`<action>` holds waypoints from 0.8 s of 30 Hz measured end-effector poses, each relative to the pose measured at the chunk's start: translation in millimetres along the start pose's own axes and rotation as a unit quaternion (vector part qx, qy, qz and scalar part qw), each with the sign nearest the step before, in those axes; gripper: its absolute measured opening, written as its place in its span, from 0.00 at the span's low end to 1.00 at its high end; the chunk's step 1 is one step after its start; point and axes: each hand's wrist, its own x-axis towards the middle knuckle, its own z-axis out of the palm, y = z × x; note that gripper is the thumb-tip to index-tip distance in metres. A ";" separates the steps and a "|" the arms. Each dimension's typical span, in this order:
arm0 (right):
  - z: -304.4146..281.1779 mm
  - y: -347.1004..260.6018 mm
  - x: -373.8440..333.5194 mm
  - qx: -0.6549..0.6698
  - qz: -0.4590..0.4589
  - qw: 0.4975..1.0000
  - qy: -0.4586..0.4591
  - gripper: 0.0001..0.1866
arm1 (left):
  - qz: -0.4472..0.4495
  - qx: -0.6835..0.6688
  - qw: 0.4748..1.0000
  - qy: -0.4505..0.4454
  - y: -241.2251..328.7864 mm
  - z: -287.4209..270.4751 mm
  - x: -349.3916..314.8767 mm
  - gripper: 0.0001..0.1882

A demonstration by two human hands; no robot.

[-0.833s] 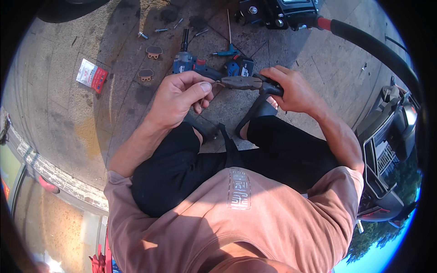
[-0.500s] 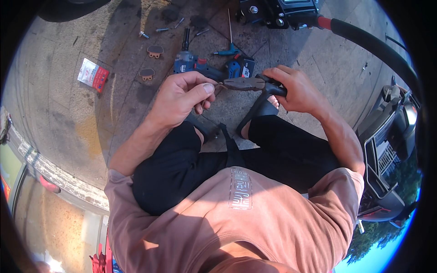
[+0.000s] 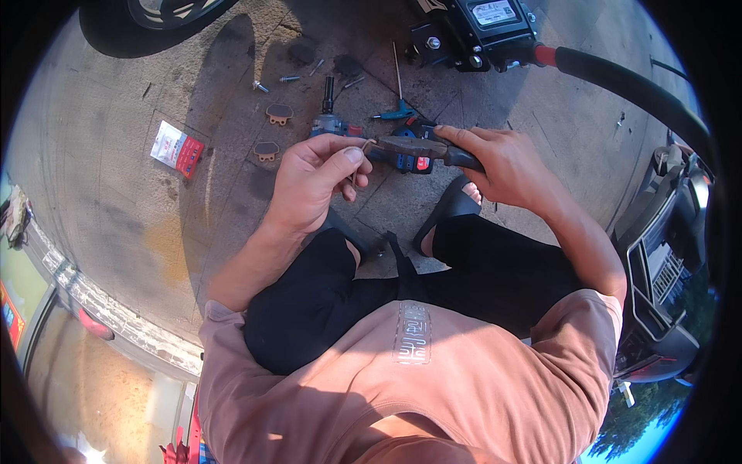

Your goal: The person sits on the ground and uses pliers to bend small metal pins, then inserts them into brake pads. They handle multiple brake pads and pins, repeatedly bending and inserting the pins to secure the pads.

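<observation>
Thin, bent, brownish wire-like metal (image 3: 371,144) is pinched between the thumb and fingers of my left hand (image 3: 313,174). Dark combination pliers (image 3: 415,147) lie level across the middle, their jaw tip at this piece. My right hand (image 3: 502,158) wraps round the pliers' black handles, with the index finger stretched along the top. Whether the jaws grip the metal is too small to tell. Under the pliers and my left fingers, a blue cordless impact wrench (image 3: 331,124) rests on the ground, partly hidden.
Two brake pads (image 3: 279,114) and a red-white packet (image 3: 178,148) lie to the left. Several bolts (image 3: 260,87) and a teal T-handle hex key (image 3: 397,111) are farther off. A tire (image 3: 147,35), a black machine (image 3: 483,35) with a thick hose (image 3: 618,85), and a scooter (image 3: 665,263) stand around.
The view has tilted, so ground objects sit lower and farther right. The pliers' handles look closer together, and the metal piece at their tip shows more clearly. Both hands keep their holds.
</observation>
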 end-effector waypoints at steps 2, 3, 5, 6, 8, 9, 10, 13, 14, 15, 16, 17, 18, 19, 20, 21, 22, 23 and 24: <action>-3.5 -4.4 -2.2 0.030 0.004 0.999 -0.018 0.30 | 0.006 -0.042 0.999 -0.004 0.8 -3.7 0.1 0.11; -3.8 -6.2 -2.6 0.056 0.007 0.998 -0.020 0.31 | 0.011 -0.063 0.998 -0.006 1.3 -5.6 1.3 0.11; -5.1 -6.3 -3.3 0.104 0.008 0.994 -0.019 0.32 | 0.021 -0.098 0.995 -0.014 2.0 -8.9 4.1 0.12; -5.1 -5.8 -3.1 0.099 0.000 0.995 -0.008 0.32 | 0.023 -0.111 0.993 -0.017 2.1 -10.0 4.8 0.12; -4.2 -5.4 -3.1 0.095 -0.016 0.995 0.015 0.32 | 0.022 -0.130 0.991 -0.024 1.2 -10.5 5.9 0.12; -4.3 -5.1 -3.3 0.104 -0.020 0.994 0.019 0.32 | 0.021 -0.134 0.990 -0.027 0.9 -10.4 6.0 0.12; -4.9 -4.9 -3.4 0.111 -0.016 0.994 0.015 0.32 | 0.025 -0.133 0.990 -0.032 0.7 -10.3 6.1 0.13; -5.5 -6.8 -1.9 0.111 -0.014 0.993 0.029 0.31 | 0.023 -0.140 0.989 -0.044 0.1 -9.7 5.9 0.13; -5.8 -7.7 -1.0 0.106 -0.005 0.994 0.028 0.31 | 0.017 -0.144 0.989 -0.041 -0.3 -9.3 6.1 0.13; -6.9 -8.5 -1.5 0.102 -0.010 0.994 0.026 0.30 | 0.018 -0.143 0.989 -0.041 -1.0 -8.9 6.4 0.13; -8.5 -9.1 -2.9 0.095 -0.004 0.995 0.015 0.29 | 0.025 -0.138 0.989 -0.042 -1.6 -8.5 6.7 0.13; -9.3 -9.8 -3.3 0.089 0.002 0.996 0.003 0.28 | 0.022 -0.138 0.989 -0.038 -2.4 -8.1 6.7 0.13; -9.3 -10.5 -3.0 0.091 0.006 0.996 0.002 0.29 | 0.024 -0.132 0.990 -0.034 -3.5 -7.6 6.5 0.13; -9.0 -11.1 -2.8 0.093 0.010 0.996 0.000 0.30 | 0.032 -0.125 0.991 -0.034 -4.4 -7.0 6.4 0.13; -8.5 -11.4 -2.6 0.095 0.014 0.995 -0.001 0.30 | 0.030 -0.122 0.991 -0.033 -5.3 -6.4 6.5 0.13; -8.1 -11.2 -2.8 0.093 0.011 0.996 0.002 0.31 | 0.032 -0.118 0.992 -0.034 -6.2 -6.0 6.2 0.13; -7.3 -11.0 -3.0 0.091 0.008 0.996 0.006 0.31 | 0.041 -0.112 0.992 -0.038 -6.8 -5.6 6.0 0.13; -6.4 -10.4 -3.2 0.088 0.007 0.996 0.009 0.31 | 0.037 -0.114 0.992 -0.034 -7.2 -5.1 6.0 0.13; -5.4 -9.7 -3.4 0.086 0.000 0.996 0.018 0.30 | 0.039 -0.114 0.992 -0.034 -7.3 -4.7 6.0 0.13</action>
